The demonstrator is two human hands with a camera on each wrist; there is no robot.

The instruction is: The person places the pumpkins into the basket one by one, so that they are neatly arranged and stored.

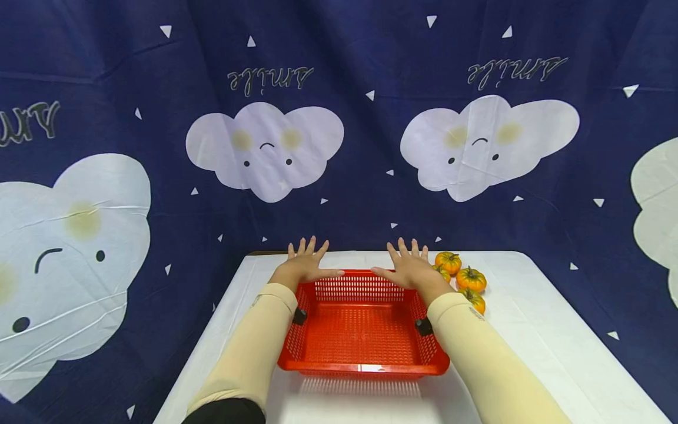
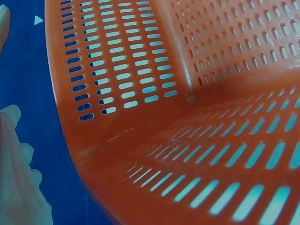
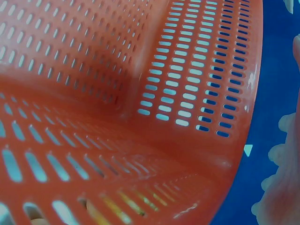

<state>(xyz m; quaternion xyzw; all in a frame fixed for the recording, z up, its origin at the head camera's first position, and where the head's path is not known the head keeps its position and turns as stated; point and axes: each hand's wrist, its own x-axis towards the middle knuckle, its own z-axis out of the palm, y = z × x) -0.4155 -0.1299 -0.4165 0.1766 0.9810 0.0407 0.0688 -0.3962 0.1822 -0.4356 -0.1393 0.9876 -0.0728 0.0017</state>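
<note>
Fingers spread and straight, my left hand point(image 1: 302, 268) reaches over the far left corner of a red plastic basket point(image 1: 365, 368). Mirroring it, my right hand point(image 1: 414, 270) is spread above the far right corner, the thumb pointing inward near the back rim. Neither hand holds anything. Slotted walls and a perforated floor show in the basket, which has nothing in it. The left wrist view has the left fingers point(image 2: 23, 154) outside the rim at the left edge; in the right wrist view the right fingers point(image 3: 276, 173) sit at the right edge.
Several orange pumpkins point(image 1: 471, 279) with green tops stand right of the basket, partly behind the right hand and forearm. A white-covered table point(image 1: 535, 341) lies beneath. Behind it hangs a dark blue cloth point(image 1: 365, 35) printed with clouds. Small black wrist cameras point(image 1: 424, 326) overlap the basket's sides.
</note>
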